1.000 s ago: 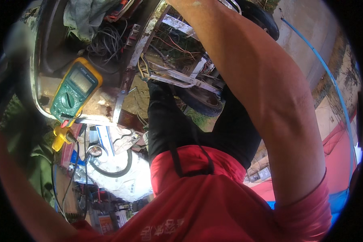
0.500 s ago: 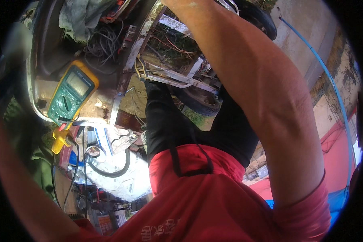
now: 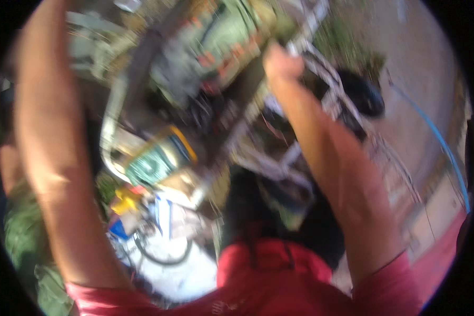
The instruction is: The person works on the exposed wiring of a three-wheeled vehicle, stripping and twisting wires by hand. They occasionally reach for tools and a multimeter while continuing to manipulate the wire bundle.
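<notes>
The whole picture is smeared by motion. My right hand (image 3: 283, 64) is beside the white-painted metal frame (image 3: 316, 23) of a cart-like vehicle; its fingers are too blurred to read, and whether it grips the frame I cannot make out. My left forearm reaches up along the left side, and the hand lies beyond the top of the picture. Between my arms, a green multimeter with a yellow-orange rim (image 3: 158, 160) rests on a corner of the cart bed. Grey-green cloth (image 3: 216, 39) with orange patches lies farther up in the bed, above dark tangled cable (image 3: 197, 113).
A yellow clamp-like thing (image 3: 125, 201) and a curved black hose (image 3: 166, 260) on white sheeting (image 3: 187, 276) lie below the multimeter. Green clothing (image 3: 26, 226), seemingly another person's, is at the left. A black wheel (image 3: 361, 92) and a blue hose (image 3: 432, 131) are at the right.
The view has swung, so the cart and multimeter appear farther right and lower. My left forearm has come up into sight. My right hand, cut off at the top before, now shows.
</notes>
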Motion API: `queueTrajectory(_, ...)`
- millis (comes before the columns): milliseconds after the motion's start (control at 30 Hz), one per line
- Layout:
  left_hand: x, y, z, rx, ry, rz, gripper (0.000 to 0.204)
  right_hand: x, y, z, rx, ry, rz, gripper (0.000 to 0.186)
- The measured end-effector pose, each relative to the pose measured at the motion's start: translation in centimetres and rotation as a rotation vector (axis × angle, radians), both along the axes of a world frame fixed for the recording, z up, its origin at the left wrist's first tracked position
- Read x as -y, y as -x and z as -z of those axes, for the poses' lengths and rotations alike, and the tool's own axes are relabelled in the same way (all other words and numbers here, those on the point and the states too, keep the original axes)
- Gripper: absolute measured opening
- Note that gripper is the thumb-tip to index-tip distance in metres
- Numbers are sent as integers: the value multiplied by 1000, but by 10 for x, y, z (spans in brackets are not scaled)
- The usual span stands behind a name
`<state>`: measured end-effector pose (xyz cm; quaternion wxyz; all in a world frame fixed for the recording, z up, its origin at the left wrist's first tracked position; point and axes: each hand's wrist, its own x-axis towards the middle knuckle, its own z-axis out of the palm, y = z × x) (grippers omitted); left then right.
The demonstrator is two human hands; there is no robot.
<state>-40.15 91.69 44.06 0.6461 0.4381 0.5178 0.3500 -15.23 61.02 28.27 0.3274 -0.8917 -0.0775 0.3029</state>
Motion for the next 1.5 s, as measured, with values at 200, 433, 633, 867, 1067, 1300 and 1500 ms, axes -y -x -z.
queueTrajectory(200,68,-21,-89,-970,-716,70,39,18,-13,-2,99,28,91,49)
queueTrajectory(433,9,1,-140,-1694,-1227,637,42,8,-7,-9,96,136,49,55)
queueTrajectory(633,-7,-36,-148,-1693,-900,900,37,8,-6,-21,46,122,60,60)
queueTrajectory(867,5,-43,-141,-1644,-1079,775,32,10,-9,-19,31,137,79,54)
queueTrajectory(1067,14,-30,-116,-1719,-1427,516,28,8,-5,-20,20,87,73,54)
queueTrajectory(1300,22,-24,-110,-1625,-1294,623,46,13,-10,-11,60,83,50,56)
queueTrajectory(1500,-3,-35,-137,-1649,-896,886,40,8,-6,-26,43,120,52,60)
